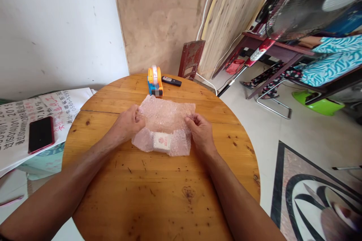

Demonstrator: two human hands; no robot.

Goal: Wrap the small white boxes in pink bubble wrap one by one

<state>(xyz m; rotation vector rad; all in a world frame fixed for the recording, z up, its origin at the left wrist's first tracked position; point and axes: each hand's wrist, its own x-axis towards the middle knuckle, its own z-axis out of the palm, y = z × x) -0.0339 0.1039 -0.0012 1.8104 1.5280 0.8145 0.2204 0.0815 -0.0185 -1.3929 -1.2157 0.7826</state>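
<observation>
A sheet of pinkish clear bubble wrap (166,111) lies spread on the round wooden table (169,192). On its near part sits a small white box (162,141) with red print on top. My left hand (130,122) pinches the wrap's left edge between thumb and fingers. At the opposite edge, my right hand (200,130) grips the wrap the same way. Neither hand touches the box. Just beyond the sheet stands an orange and blue tape dispenser (154,80) with a roll of clear tape, and a black remote control (171,81) lies beside it.
A phone (41,134) rests on printed white sacking (70,105) at the left. Behind the table is a wooden chair (191,58). A standing fan (299,7) is at the right, near a seated person in a blue patterned top (325,64) at a desk.
</observation>
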